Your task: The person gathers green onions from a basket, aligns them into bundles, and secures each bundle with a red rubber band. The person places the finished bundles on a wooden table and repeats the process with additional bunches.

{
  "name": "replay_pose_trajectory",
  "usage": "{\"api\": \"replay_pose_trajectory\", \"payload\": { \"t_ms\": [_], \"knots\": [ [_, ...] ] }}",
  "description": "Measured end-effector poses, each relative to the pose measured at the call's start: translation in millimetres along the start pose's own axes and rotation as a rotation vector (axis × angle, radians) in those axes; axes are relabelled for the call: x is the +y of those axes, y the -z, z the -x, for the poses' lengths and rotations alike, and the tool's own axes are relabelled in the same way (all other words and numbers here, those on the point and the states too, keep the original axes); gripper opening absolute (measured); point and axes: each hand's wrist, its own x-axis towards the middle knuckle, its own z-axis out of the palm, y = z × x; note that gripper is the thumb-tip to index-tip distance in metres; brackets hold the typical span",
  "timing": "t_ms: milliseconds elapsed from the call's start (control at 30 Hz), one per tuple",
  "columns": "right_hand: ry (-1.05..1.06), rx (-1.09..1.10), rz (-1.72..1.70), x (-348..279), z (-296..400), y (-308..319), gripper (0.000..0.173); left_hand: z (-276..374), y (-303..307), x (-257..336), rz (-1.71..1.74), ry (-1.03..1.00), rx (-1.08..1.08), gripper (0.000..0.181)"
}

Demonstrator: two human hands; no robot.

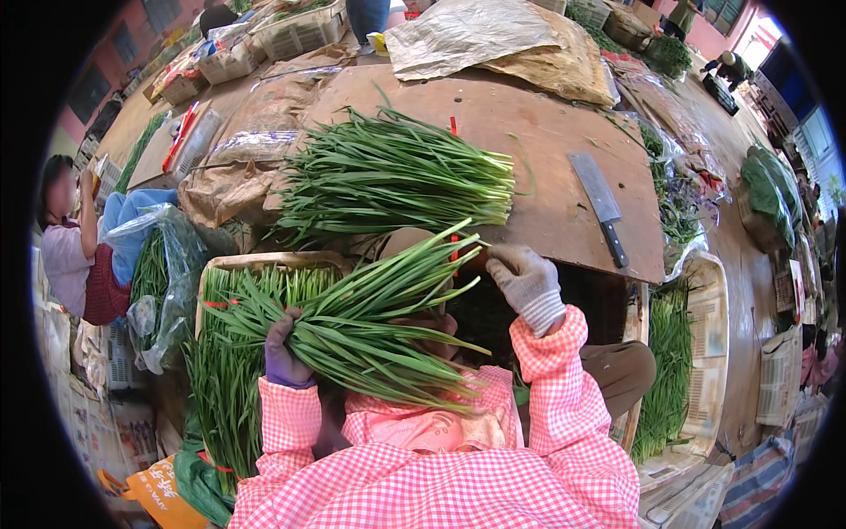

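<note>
My left hand (285, 347), in a purple glove, grips a loose, fanned-out bunch of garlic chives (377, 317) in front of my lap. The pale stem ends point right. At those ends, my right hand (525, 278), in a grey knit glove, has its fingertips pinched at the tip of one stalk. Beyond both hands, a large pile of chives (396, 175) lies on a wooden board (562, 218), its cut ends to the right. On the board's right side rests a cleaver (598, 198) with a black handle. Under my left hand stands a crate (277, 258) of chives.
To my right, another plastic crate (710, 357) holds chives. Brown sacking (251, 142) lies left of the board, and folded sheets (476, 40) cover its far edge. A person (73, 258) sits at the left beside a clear plastic bag (165, 284) of greens.
</note>
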Motion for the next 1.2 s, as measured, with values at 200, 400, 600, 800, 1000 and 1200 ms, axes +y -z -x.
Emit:
{"api": "replay_pose_trajectory", "payload": {
  "t_ms": [200, 400, 600, 800, 1000, 1200],
  "knots": [
    [0.009, -0.504, 0.174, -26.8, -47.9, -15.9, 0.027, -12.9, -4.3, 6.0, 0.017, 0.040, 0.043, 0.019],
    [-0.065, -0.504, -0.115, -13.6, -12.8, -8.7, 0.017, -22.7, -13.5, 13.2, -0.043, 0.047, 0.068, 0.023],
    [-0.647, -0.180, -0.711, -25.9, 51.5, 15.2, 0.019, -28.5, -25.6, 9.5, -0.031, 0.029, -0.117, 0.025],
    [-0.820, 0.100, -0.817, -5.3, 122.9, 29.8, 0.019, -33.1, -13.9, 10.5, -0.028, 0.034, -0.141, 0.022],
    [-0.681, -0.201, -0.037, 54.9, 184.9, 33.1, 0.025, -40.9, 1.5, 12.8, -0.039, 0.034, -0.074, 0.022],
    [-0.451, 0.041, -0.114, 38.4, 120.6, 37.5, 0.021, -40.1, -7.3, 11.0, -0.075, -0.025, -0.070, 0.024]
  ]
}}
